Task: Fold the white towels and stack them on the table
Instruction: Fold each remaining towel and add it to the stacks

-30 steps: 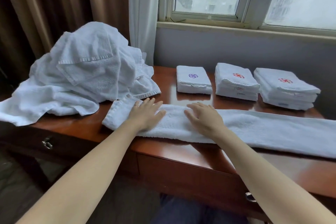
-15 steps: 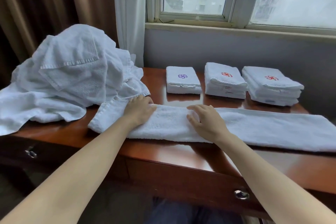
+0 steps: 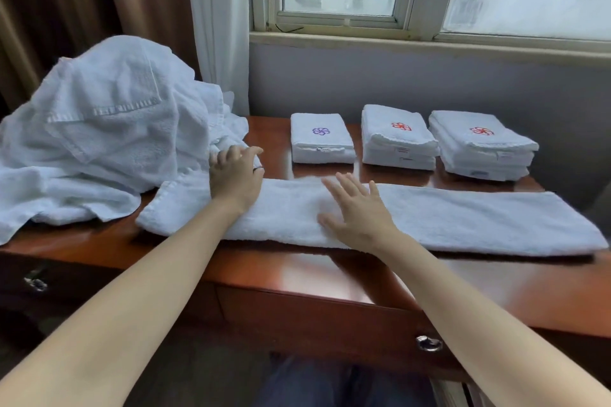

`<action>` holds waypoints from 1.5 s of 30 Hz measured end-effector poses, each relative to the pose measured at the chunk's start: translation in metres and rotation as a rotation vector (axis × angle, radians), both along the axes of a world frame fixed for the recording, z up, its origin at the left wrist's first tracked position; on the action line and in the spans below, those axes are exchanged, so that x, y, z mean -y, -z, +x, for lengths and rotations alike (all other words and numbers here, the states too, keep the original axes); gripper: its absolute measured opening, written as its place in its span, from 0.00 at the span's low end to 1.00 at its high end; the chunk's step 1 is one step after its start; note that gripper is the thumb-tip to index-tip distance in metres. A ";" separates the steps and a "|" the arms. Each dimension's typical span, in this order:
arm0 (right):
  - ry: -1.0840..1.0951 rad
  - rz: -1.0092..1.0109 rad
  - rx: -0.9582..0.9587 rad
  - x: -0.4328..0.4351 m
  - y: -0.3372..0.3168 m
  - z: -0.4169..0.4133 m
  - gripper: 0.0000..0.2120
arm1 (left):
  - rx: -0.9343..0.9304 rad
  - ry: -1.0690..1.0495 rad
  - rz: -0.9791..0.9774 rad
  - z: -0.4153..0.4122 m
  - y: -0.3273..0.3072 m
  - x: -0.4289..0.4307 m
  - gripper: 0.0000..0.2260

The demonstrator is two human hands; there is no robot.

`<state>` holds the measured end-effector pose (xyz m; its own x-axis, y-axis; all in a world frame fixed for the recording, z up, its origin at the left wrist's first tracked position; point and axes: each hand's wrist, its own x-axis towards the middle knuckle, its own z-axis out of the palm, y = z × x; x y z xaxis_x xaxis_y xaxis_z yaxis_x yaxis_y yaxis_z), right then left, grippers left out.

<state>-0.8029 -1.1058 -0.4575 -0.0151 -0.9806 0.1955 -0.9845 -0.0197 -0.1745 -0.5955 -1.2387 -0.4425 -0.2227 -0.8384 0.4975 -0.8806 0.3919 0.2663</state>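
The left grip (image 3: 236,180) is resting on the long folded towel (image 3: 463,218), fingers (image 3: 231,154) bent at its far edge; pinching or not, I cannot tell. The right grip (image 3: 358,213) is pressing flat, released. The towel is lying along the bench (image 3: 297,274) front; the loose pile (image 3: 99,129) touching its left end could get dragged into the next fold.

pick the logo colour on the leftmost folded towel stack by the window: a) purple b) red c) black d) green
a: the leftmost folded stack shows a purple pinwheel logo on top; the middle stack and the right stack carry red ones.
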 end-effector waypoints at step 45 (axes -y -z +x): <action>-0.104 0.181 -0.025 0.057 0.011 0.091 0.34 | -0.560 -0.055 0.718 0.122 -0.031 0.003 0.14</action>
<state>-0.7116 -1.1625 -0.4687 0.0911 -0.9957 0.0149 -0.9828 -0.0923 -0.1602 -0.4733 -1.2421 -0.4115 -0.0567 -0.9905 -0.1249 -0.5614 -0.0718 0.8244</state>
